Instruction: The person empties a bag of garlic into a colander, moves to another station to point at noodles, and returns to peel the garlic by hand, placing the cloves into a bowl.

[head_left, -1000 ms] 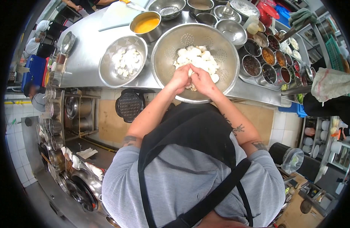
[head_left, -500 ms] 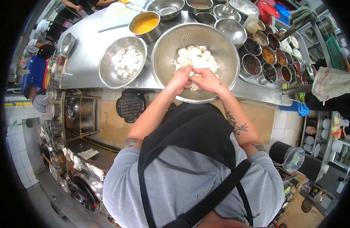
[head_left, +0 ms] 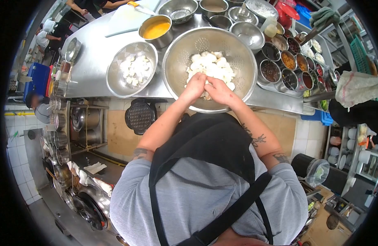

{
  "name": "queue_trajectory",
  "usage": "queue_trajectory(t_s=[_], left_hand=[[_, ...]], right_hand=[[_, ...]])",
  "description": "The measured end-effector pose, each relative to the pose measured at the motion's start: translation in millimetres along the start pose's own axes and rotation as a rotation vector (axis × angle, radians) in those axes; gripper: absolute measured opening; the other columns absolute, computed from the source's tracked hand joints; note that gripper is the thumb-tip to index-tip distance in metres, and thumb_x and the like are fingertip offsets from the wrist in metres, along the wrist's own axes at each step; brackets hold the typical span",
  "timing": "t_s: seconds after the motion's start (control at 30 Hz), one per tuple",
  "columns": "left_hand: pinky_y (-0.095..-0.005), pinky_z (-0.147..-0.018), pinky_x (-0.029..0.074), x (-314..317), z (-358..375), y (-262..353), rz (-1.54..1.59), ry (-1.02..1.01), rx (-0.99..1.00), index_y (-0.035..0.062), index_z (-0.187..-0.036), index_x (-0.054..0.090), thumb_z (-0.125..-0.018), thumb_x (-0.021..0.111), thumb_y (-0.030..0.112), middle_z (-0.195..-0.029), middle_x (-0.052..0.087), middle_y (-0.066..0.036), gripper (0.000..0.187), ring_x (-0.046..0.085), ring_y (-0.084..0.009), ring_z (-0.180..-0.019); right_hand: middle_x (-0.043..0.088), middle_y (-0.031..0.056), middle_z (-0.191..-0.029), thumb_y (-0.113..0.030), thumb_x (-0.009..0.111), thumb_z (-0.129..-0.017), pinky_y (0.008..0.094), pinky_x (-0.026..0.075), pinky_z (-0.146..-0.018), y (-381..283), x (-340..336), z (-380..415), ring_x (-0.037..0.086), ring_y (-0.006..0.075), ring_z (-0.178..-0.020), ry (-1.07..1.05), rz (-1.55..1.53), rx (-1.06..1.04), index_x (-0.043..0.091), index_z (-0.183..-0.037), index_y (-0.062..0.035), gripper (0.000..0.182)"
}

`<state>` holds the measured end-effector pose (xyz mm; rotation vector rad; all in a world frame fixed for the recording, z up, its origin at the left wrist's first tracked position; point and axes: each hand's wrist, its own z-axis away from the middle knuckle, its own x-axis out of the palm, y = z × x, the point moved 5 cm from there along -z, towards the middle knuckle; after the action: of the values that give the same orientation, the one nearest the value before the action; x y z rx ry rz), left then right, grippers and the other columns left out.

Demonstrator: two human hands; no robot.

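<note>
Both my hands meet at the near side of a large metal colander point(head_left: 242, 69), over a heap of white pieces point(head_left: 213, 65) that look like eggs or mushrooms. My left hand point(head_left: 194, 87) has its fingers pinched together, touching those of my right hand point(head_left: 218, 91), which is also closed. Whatever lies between the fingertips is too small and hidden to name. Left of the large colander, a smaller perforated bowl point(head_left: 114, 76) holds more white pieces point(head_left: 136, 69).
A pot of orange liquid point(head_left: 159, 39) stands behind the bowls, near a cutting board point(head_left: 119, 22) with a knife point(head_left: 141, 8). Filled metal containers point(head_left: 288, 80) crowd the right side. A black stool point(head_left: 140, 116) is below the counter edge. People work at the upper left.
My hands have come closer together, and my right hand has moved slightly left and down. Small pieces seen between my fingers before are now hidden.
</note>
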<state>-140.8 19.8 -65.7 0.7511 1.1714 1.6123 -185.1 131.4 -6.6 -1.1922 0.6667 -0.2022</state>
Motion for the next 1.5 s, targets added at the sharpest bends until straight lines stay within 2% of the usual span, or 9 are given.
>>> queue_trajectory(t_s=[0.1,0.3,0.4,0.63,0.73,0.9,1.13,1.4,1.5], left_hand=[[-0.0260,-0.041,0.031,1.9,-27.7,-24.7,0.067,0.069,0.317,0.0066,-0.104,0.053,-0.103,0.042,0.035,-0.070,0.049,0.000,0.031,0.040,-0.0076,-0.050],[-0.0336,-0.076,0.049,-0.2,8.4,20.3,-0.019,-0.063,-0.167,-0.0039,-0.111,0.052,-0.103,0.041,0.030,-0.096,0.062,-0.013,0.037,0.059,-0.0181,-0.088],[-0.0243,-0.043,0.031,0.0,-2.6,3.2,0.027,-0.029,0.036,0.0094,-0.100,0.051,-0.103,0.043,0.034,-0.067,0.047,0.002,0.026,0.040,-0.0064,-0.050],[-0.0326,-0.075,0.044,1.8,9.3,27.2,0.111,0.005,0.051,0.0015,-0.110,0.052,-0.104,0.035,0.025,-0.095,0.057,-0.010,0.030,0.055,-0.0179,-0.082],[-0.0234,-0.048,0.034,-0.1,-1.3,7.3,0.076,0.047,0.160,0.0095,-0.101,0.051,-0.104,0.038,0.028,-0.076,0.049,0.001,0.023,0.042,-0.0064,-0.059],[-0.0238,-0.047,0.034,1.5,-0.5,6.9,-0.039,0.023,0.304,0.0109,-0.103,0.053,-0.105,0.038,0.029,-0.077,0.049,0.001,0.023,0.041,-0.0060,-0.058],[-0.0218,-0.045,0.027,3.9,23.9,32.3,0.387,-0.069,-0.071,0.0134,-0.105,0.053,-0.104,0.037,0.033,-0.075,0.048,0.001,0.025,0.034,-0.0063,-0.051],[-0.0259,-0.050,0.034,-12.8,6.8,4.5,0.837,-0.003,-0.232,0.0122,-0.108,0.053,-0.103,0.041,0.035,-0.081,0.054,-0.003,0.026,0.042,-0.0103,-0.057],[-0.0293,-0.067,0.043,-17.8,6.1,1.2,0.844,0.106,-0.192,0.0107,-0.116,0.052,-0.104,0.038,0.034,-0.101,0.056,-0.006,0.030,0.053,-0.0149,-0.078]], right_hand=[[0.067,0.0279,-0.104,-0.019,0.050,-0.089,0.0419,0.052,-0.084,15.2,3.3,-6.9,0.068,0.0362,-0.091,0.156,-0.063,-0.100,0.055,-0.126,0.0060,0.044],[0.065,0.0305,-0.100,-0.019,0.052,-0.090,0.0453,0.051,-0.082,7.5,1.2,0.4,0.066,0.0428,-0.091,0.213,0.067,-0.155,0.058,-0.119,0.0069,0.039],[0.065,0.0301,-0.098,-0.018,0.051,-0.091,0.0462,0.051,-0.083,7.5,3.0,0.9,0.065,0.0438,-0.092,0.220,0.095,-0.129,0.059,-0.115,0.0070,0.036],[0.066,0.0292,-0.096,-0.015,0.050,-0.091,0.0466,0.051,-0.083,2.6,7.2,-0.8,0.065,0.0433,-0.091,0.354,0.025,-0.158,0.059,-0.112,0.0066,0.032],[0.066,0.0290,-0.096,-0.015,0.050,-0.092,0.0446,0.051,-0.081,2.0,5.8,2.5,0.066,0.0413,-0.091,0.361,-0.016,-0.132,0.060,-0.114,0.0046,0.031],[0.064,0.0155,-0.082,-0.013,0.049,-0.095,0.0326,0.049,-0.065,17.4,0.6,-3.7,0.061,0.0214,-0.070,0.382,-0.053,-0.098,0.059,-0.117,0.0007,0.028],[0.056,-0.0012,-0.075,-0.010,0.048,-0.100,0.0202,0.035,-0.049,15.6,-6.2,-7.4,0.046,0.0044,-0.057,0.103,-0.707,0.090,0.059,-0.115,-0.0049,0.020],[0.062,0.0098,-0.088,-0.016,0.051,-0.096,0.0238,0.041,-0.052,25.9,-14.5,-15.8,0.054,0.0149,-0.066,0.077,-1.464,0.253,0.057,-0.110,-0.0031,0.020],[0.063,0.0154,-0.098,-0.028,0.041,-0.102,0.0367,0.054,-0.075,-1.2,-10.2,-34.0,0.063,0.0275,-0.090,0.066,-1.493,0.203,0.055,-0.111,-0.0003,0.033]])
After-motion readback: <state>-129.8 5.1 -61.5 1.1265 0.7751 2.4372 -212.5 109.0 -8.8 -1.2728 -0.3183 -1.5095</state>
